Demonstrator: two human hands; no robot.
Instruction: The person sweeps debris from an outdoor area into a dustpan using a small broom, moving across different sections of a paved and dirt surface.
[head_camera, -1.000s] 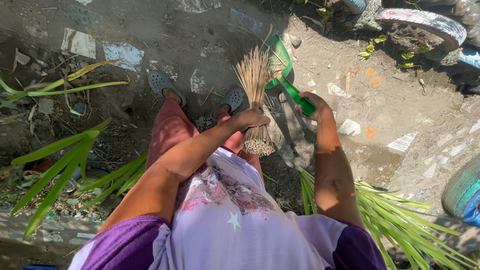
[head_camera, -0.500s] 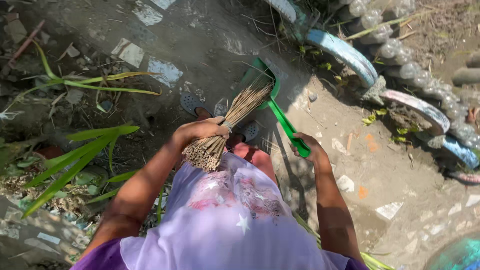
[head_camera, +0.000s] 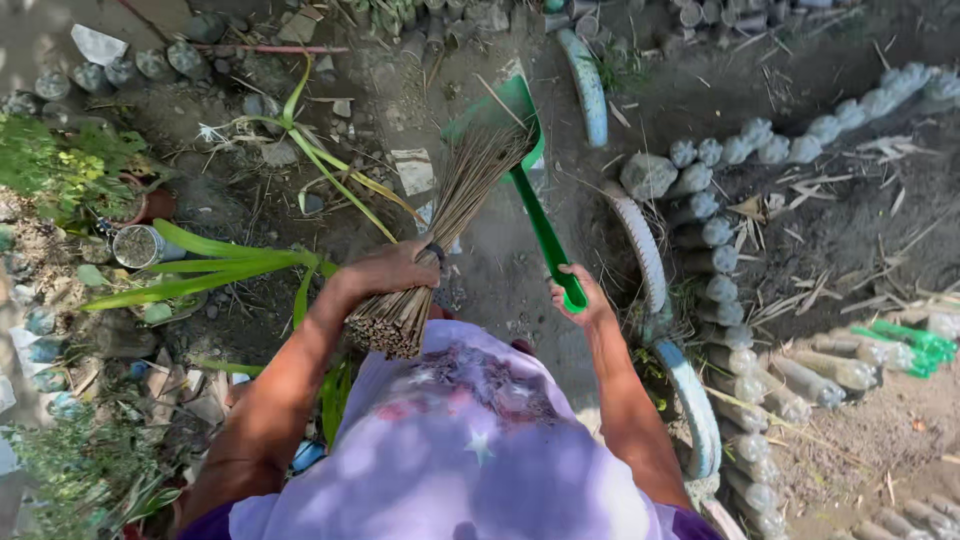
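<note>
Sweeping a dirt yard, broom and dustpan in hand.

From left: green leaves (head_camera: 200, 270) lie on the dirt; the left hand (head_camera: 395, 268) is closed around a stick broom (head_camera: 440, 230), bristle tips resting in the green dustpan (head_camera: 520, 115); the right hand (head_camera: 578, 298) is wrapped round the dustpan's handle. A border of upturned bottles (head_camera: 720, 215) runs at right. Judging by the scattered scraps (head_camera: 415, 170), much ground remains unswept.
</note>
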